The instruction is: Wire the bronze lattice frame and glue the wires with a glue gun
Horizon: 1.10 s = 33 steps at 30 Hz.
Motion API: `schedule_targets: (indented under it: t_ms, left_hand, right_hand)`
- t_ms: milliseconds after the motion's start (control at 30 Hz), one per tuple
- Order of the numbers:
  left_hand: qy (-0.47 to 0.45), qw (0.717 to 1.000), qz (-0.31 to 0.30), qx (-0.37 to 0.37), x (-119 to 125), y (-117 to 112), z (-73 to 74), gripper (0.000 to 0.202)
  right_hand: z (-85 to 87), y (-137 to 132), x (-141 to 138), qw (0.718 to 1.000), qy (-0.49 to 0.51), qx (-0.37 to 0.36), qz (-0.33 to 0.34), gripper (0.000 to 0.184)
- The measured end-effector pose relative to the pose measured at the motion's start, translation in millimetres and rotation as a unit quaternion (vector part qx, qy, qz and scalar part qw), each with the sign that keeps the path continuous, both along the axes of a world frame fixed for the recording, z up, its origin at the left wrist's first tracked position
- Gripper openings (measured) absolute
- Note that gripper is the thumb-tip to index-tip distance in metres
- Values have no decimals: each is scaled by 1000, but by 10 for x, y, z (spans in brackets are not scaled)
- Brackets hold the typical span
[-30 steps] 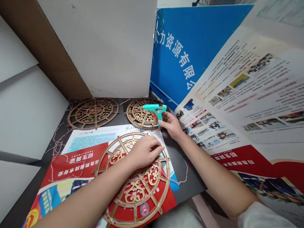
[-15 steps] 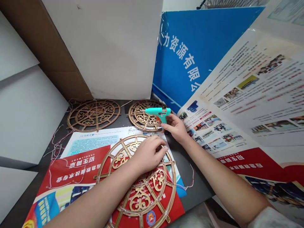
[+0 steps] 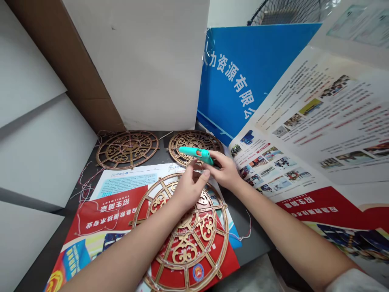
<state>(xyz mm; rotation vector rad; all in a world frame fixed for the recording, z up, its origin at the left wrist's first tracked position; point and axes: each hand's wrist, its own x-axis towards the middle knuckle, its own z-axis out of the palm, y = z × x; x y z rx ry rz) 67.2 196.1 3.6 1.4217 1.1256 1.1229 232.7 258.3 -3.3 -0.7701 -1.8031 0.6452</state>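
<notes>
A turquoise hot glue gun (image 3: 192, 151) is in my right hand (image 3: 225, 170), its nozzle pointing left and its handle partly hidden by the fingers. Close below the gun is my left hand (image 3: 187, 187), thumb and index finger apart; its other fingers are largely hidden. I cannot tell whether it touches the gun. Under my left hand and forearm lies a round, gold-brown openwork lattice panel (image 3: 184, 249) with scroll ornaments and thin clear wire along its rings.
Two similar round panels lie at the back, one left (image 3: 127, 149) and one right (image 3: 179, 140). Loose thin wires (image 3: 86, 184) trail at the left. Printed sheets (image 3: 115, 202) cover the dark tabletop (image 3: 258, 243). White boards (image 3: 136, 65) and a blue panel (image 3: 237, 44) enclose the area.
My left hand has lifted off the front panel towards the glue gun. The gun has tilted and shifted slightly down and left in my right hand. The camera view has shifted a little.
</notes>
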Motion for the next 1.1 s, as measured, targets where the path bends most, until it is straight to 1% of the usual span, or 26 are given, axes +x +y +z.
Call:
schedule_targets:
  t_ms: [67,100,200,267,333,400,433,467,500,533,567,633,700,833,933,1000,1067,1100]
  left_hand:
    - [-22,1000,-5,17,-6,15,8,69]
    - [-21,999,1,25,-12,19,10,69]
    - [-20,997,63,32,-35,26,11,71]
    - [-36,996,85,10,-45,28,15,70]
    - [-68,995,71,-6,-43,28,21,67]
    - [-91,994,60,8,-29,24,22,63]
    - [-96,993,61,19,-20,20,21,60]
    - [-100,993,64,24,-10,15,18,59]
    - [-102,992,65,20,-1,9,15,57]
    - [-105,992,63,12,7,2,13,56]
    - [-110,992,59,1,13,-5,11,56]
    - [-120,991,55,-19,20,-18,11,58]
    - [-119,991,61,-18,18,-27,14,58]
    - [-66,996,64,4,-1,-32,22,48]
    - [-33,998,44,8,-12,-33,29,45]
    - [-13,999,35,13,-15,-35,36,45]
    - [6,999,30,11,-16,-40,44,44]
    - [14,999,29,7,-16,-42,47,44]
  right_hand:
    - [52,-113,-73,995,-59,85,-13,37]
    - [68,-168,-121,991,-72,109,-17,39]
    - [98,-302,-268,985,-90,142,-42,40]
    - [138,-340,-307,986,-94,130,-40,40]
    - [217,-328,-248,987,-117,110,-12,44]
    - [319,-276,-85,978,-172,114,13,51]
    - [366,-241,23,967,-215,138,20,48]
    - [404,-205,138,963,-229,141,14,42]
    - [428,-171,252,969,-224,106,-4,36]
    - [437,-144,357,976,-207,51,-42,31]
    - [434,-127,448,971,-222,0,-85,29]
    - [408,-130,577,946,-295,-50,-125,24]
    - [398,-182,643,919,-356,-76,-150,20]
    - [500,-310,667,875,-409,-148,-215,17]
    - [570,-288,632,827,-485,-171,-227,22]
    - [570,-211,584,793,-539,-187,-215,25]
    - [545,-119,523,774,-570,-208,-182,25]
    - [529,-79,491,772,-576,-215,-161,26]
